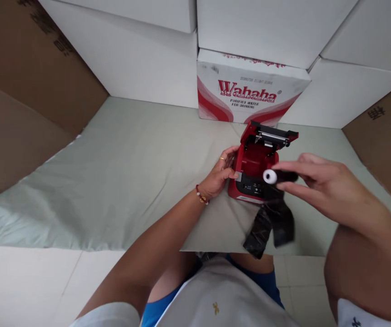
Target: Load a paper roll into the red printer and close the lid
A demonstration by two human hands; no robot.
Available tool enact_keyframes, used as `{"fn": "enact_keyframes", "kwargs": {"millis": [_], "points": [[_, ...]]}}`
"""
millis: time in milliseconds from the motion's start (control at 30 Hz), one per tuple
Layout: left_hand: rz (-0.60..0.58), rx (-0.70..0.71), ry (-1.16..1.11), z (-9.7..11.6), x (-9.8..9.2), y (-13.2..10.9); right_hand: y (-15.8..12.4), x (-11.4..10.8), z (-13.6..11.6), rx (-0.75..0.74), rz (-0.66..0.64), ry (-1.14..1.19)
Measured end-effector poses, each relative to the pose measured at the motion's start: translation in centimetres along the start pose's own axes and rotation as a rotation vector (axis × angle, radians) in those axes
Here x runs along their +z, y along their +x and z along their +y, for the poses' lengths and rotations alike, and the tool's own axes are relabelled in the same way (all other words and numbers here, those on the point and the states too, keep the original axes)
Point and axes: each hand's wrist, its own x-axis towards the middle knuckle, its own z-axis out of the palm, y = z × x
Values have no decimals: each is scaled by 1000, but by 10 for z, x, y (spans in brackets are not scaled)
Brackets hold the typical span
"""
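Nearest the lens, a white shirt (pixel 216 295). Right hand (pixel 321 184): thumb and fingers pinched closed on a white-cored roll (pixel 269 176), held just above the red printer (pixel 255 165); a black strip (pixel 270 225) hangs from the roll. Left hand (pixel 221 175): fingers curled against the printer's left side, grasping it. Printer lid (pixel 270 134) raised, standing on pale cloth (pixel 130 181).

Left of the printer (pixel 252 175) we have wide bare sheet (pixel 113 181) to pass over. The Wahaha box (pixel 250 88) and white boxes (pixel 130 59) wall off the back; brown cartons (pixel 28 91) close both sides. Our left hand (pixel 220 176) covers the printer's left flank; our right hand (pixel 321 186), with a roll (pixel 269 176), hangs over its front.
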Motion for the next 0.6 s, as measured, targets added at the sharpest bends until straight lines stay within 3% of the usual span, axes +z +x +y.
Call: {"fn": "enact_keyframes", "kwargs": {"millis": [100,200,600], "points": [[6,2,-4,0,1,0,43,32,-19,231,-55,-307],[10,1,4,0,1,0,64,51,-31,378,-157,-510],[22,-22,-28,-1,2,1,91,73,-18,365,-242,-538]]}}
